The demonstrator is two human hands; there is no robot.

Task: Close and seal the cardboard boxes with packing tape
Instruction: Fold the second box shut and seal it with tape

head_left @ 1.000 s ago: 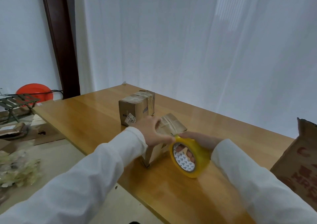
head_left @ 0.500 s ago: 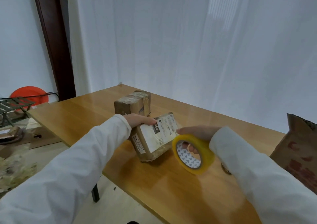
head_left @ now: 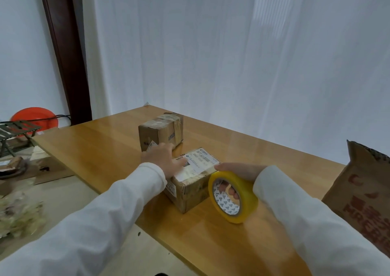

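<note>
Two small cardboard boxes (head_left: 161, 133) (head_left: 191, 179), one large carton (head_left: 363, 193), one tape roll (head_left: 233, 196), two hands (head_left: 162, 157) (head_left: 238, 170).

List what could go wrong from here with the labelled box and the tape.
1. The near box sits at the table edge; the left hand pressing its top may push it off.
2. The tape roll in the right hand could run across the shipping label, covering its barcode.
</note>
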